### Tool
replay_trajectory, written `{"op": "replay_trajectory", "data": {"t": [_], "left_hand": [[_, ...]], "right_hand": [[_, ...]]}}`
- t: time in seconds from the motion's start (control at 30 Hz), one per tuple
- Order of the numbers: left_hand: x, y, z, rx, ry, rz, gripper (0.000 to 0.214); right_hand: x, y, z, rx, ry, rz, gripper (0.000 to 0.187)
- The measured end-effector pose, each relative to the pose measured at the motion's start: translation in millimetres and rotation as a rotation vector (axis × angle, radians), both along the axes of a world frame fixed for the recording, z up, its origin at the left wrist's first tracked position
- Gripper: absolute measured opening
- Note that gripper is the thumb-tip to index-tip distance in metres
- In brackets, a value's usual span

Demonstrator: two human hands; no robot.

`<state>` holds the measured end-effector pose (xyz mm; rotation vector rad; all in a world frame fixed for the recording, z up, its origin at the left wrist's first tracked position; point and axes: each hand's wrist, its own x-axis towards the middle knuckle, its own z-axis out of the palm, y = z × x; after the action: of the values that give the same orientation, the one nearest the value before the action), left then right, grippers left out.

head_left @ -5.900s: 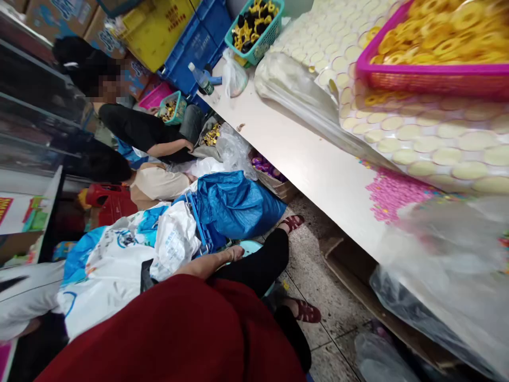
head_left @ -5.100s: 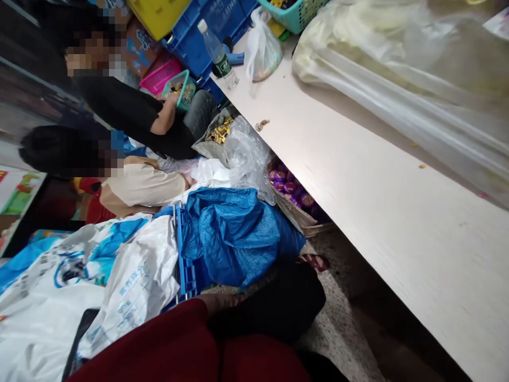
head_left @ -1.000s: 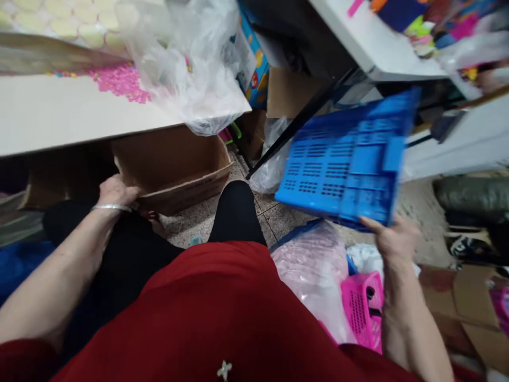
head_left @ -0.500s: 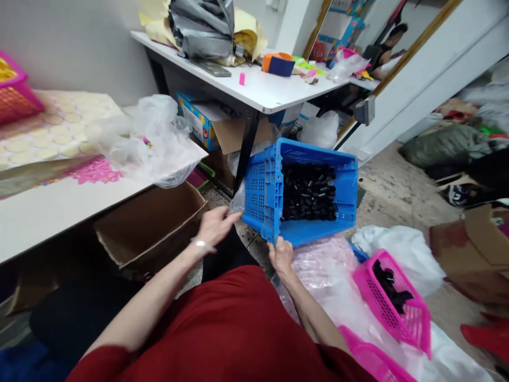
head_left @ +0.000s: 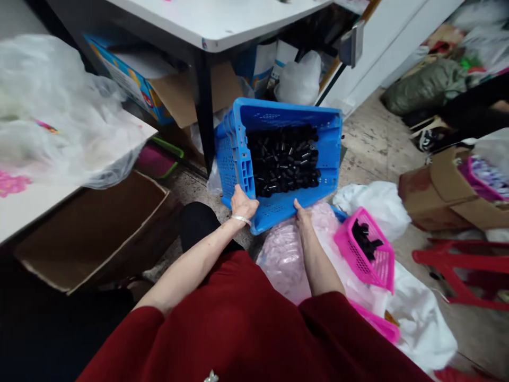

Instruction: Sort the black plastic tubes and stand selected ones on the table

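blue crate [head_left: 234, 159] (perforated plastic), matt.

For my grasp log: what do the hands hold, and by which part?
The blue crate of black parts: left hand on its near corner, right hand on its near rim.

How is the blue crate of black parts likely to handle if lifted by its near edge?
Probably stiff: the crate holds its boxy shape though tilted. Likely heavy for its size, since black parts cover its floor and the left hand and right hand both grip it. The loose parts would probably slide and shift the load as it tips.
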<state>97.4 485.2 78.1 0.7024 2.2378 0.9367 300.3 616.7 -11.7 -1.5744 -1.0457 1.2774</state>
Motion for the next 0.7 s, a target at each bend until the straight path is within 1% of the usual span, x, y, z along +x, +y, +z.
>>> {"op": "replay_trajectory", "data": {"t": [0.03, 0.1, 0.17, 0.27, 0.37, 0.4, 0.47, 0.53, 0.63, 0.7], "left_hand": [[0.4, -0.2, -1.2, 0.018, -0.02, 0.011, 0.063], [0.0, -1.4, -4.2, 0.048, -0.076, -0.001, 0.064], [-5.5, -2.0, -7.8, 0.075, -0.129, -0.03, 0.058], [-25.7, -3.4, -12.8, 0.17, -0.177, -0.015, 0.044], [-47.7, -10.4, -15.4, 0.337, -0.301, 0.012, 0.039], [-53.1, -13.8, -15.5, 0.391, -0.363, 0.01, 0.04], [-60.7, -22.8, -15.3, 0.473, -0.487, -0.01, 0.043], [-64.4, -35.2, -15.7, 0.513, -0.595, -0.027, 0.044], [-64.9, -59.7, -20.5, 0.507, -0.695, -0.016, 0.044], [-64.3, -76.4, -25.8, 0.482, -0.725, 0.035, 0.047]], "right_hand": [[-1.4, 11.1, -1.4, -0.04, 0.018, -0.012, 0.026], [-6.8, 24.4, -1.8, -0.096, 0.018, -0.001, 0.022], [-12.0, 30.7, 1.9, -0.118, 0.003, 0.02, 0.023], [-16.5, 37.0, 15.0, -0.095, -0.04, 0.017, 0.02], [-15.4, 36.5, 32.8, -0.045, -0.069, -0.085, 0.01], [-13.3, 33.7, 39.0, -0.025, -0.071, -0.133, 0.014], [-6.5, 24.3, 51.1, 0.017, -0.063, -0.224, 0.029], [2.7, 9.7, 62.3, 0.059, -0.048, -0.289, 0.039], [16.6, -19.3, 75.0, 0.099, -0.023, -0.335, 0.047], [21.8, -39.7, 79.8, 0.099, -0.005, -0.35, 0.053]]}}
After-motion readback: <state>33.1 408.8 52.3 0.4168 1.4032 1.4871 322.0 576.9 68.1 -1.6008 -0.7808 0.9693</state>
